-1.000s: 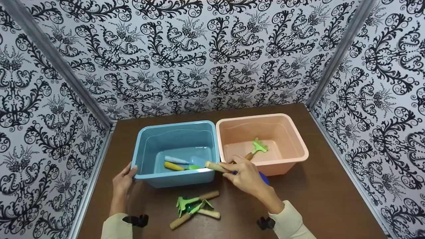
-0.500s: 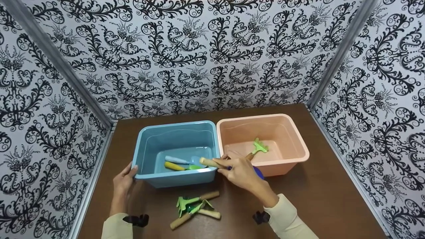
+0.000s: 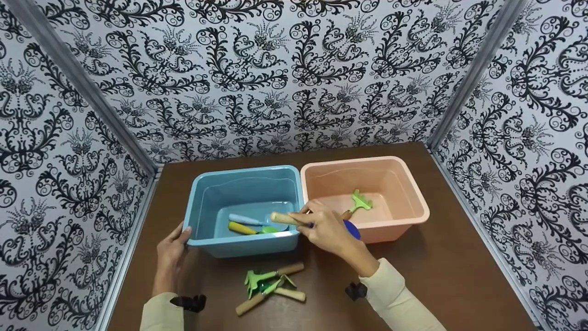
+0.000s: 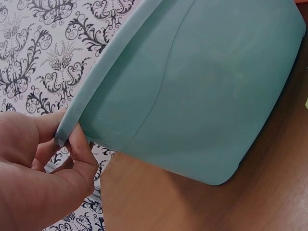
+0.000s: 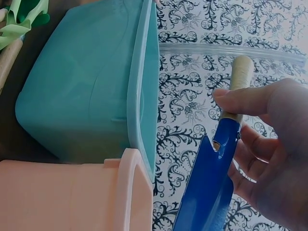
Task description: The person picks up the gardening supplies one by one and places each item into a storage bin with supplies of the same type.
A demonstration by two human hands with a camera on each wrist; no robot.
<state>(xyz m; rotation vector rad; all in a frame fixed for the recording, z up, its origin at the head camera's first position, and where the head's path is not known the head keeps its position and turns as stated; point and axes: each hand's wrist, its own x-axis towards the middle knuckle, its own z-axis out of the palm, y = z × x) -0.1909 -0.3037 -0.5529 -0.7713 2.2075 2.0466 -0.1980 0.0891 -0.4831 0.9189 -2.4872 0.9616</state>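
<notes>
My left hand [image 3: 171,250] holds the left front corner of the blue tub [image 3: 248,171]; in the left wrist view its thumb and fingers pinch the rim [image 4: 103,79]. Above the place where the two tubs meet, my right hand [image 3: 328,232] grips a hand trowel by its pale wooden handle [image 3: 281,218]. The trowel's blue blade [image 5: 204,180] shows clearly in the right wrist view, pointing away from the blue tub. Inside the blue tub lie a light blue-handled tool [image 3: 245,219] and a yellow-handled tool [image 3: 242,228] with a green head.
A peach tub [image 3: 420,202] stands against the blue one's right side, with a green hand rake [image 3: 361,201] in it. On the brown table [image 3: 459,276] in front, several green-headed garden tools with wooden handles lie in a heap [image 3: 271,286]. Patterned walls [image 3: 294,82] enclose the table.
My right hand has moved left and slightly up with the trowel, so its handle end now reaches farther over the blue tub. My left hand stays at the rim.
</notes>
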